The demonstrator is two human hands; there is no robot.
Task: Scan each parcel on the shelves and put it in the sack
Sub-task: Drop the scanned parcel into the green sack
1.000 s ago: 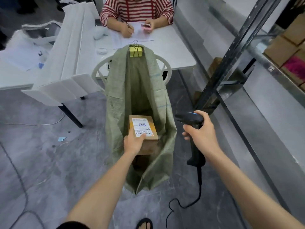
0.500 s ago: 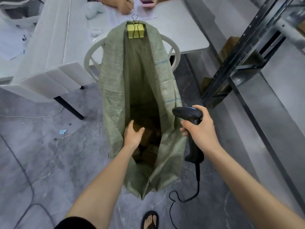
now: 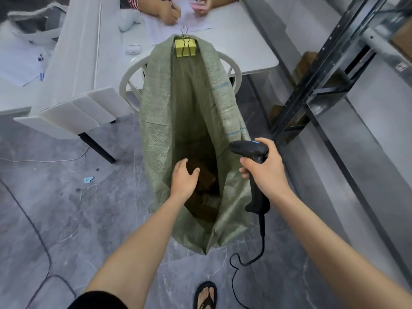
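A tall green woven sack (image 3: 156, 134) stands open in front of me, its back edge held to a white chair by a yellow binder clip (image 3: 185, 47). Several brown cardboard parcels (image 3: 206, 178) lie in its dark bottom. My left hand (image 3: 184, 178) hangs inside the sack mouth just above them, fingers relaxed and spread, holding nothing. My right hand (image 3: 266, 168) grips the handle of a black barcode scanner (image 3: 250, 149) beside the sack's right rim, its cable trailing down to the floor.
A metal shelf frame (image 3: 323, 70) rises at the right, with a cardboard box (image 3: 401, 39) on a shelf at the top right. A white table (image 3: 245, 47) stands behind the sack, where another person writes. White boards (image 3: 73, 85) lie at the left. Cables cross the grey floor.
My left hand carried a labelled parcel into the sack and let it go; it now hangs open above the parcels. The view tilted down. The scanner hand barely moved.
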